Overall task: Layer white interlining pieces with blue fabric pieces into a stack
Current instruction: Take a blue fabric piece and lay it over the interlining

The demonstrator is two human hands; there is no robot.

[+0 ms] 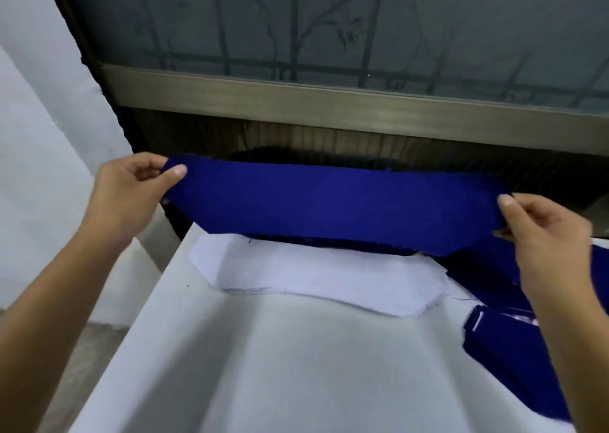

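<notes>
Being held stretched in the air: blue fabric piece [336, 205], pinched at one end by the left hand [128, 195] and at the other by the right hand [547, 235], thumbs on the near face. White interlining pieces [316, 277] are lying flat on the surface [280, 366] just below it. A blue pile [504, 360] is being partly covered by the right forearm [580, 350]; its layer count cannot be read, probably several.

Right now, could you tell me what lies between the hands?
In the head view, one blue fabric piece spans from the left hand to the right hand, pinched at each end, above the white interlining piece.
</notes>
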